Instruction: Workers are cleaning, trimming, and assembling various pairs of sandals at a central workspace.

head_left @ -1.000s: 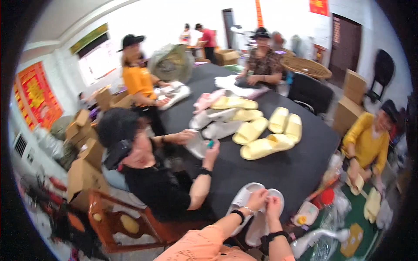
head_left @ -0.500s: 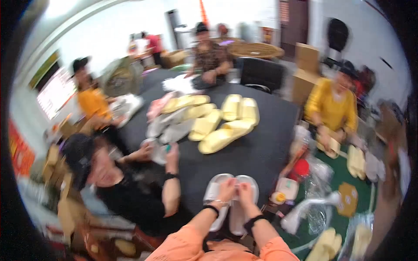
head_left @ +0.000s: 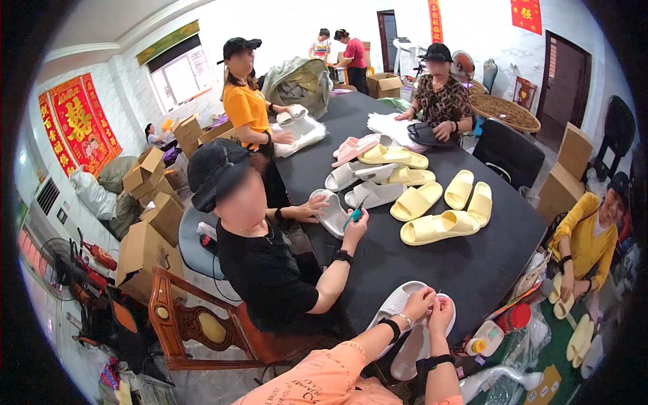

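Two pale grey slippers lie side by side at the near edge of the black table, the left slipper (head_left: 394, 301) and the right slipper (head_left: 408, 356), partly covered by my wrists. Over their toe ends my left hand (head_left: 419, 304) and my right hand (head_left: 442, 314) meet, nearly touching. Both have their fingertips pinched together. A tiny dark bit shows at the fingertips, too small to name; whether either hand grips a slipper strap is hidden.
On the black table (head_left: 337, 270) lie several yellow slippers (head_left: 440, 228), with grey and pink ones behind. At my left a co-worker in black holds a grey slipper (head_left: 331, 214) and a green-handled tool (head_left: 354, 215). A red-lidded jar (head_left: 514, 317) stands at right.
My head view has swung to the left, so the table and slippers sit farther right in the picture. My hands stay over the grey slippers, their fingertips now closer together.
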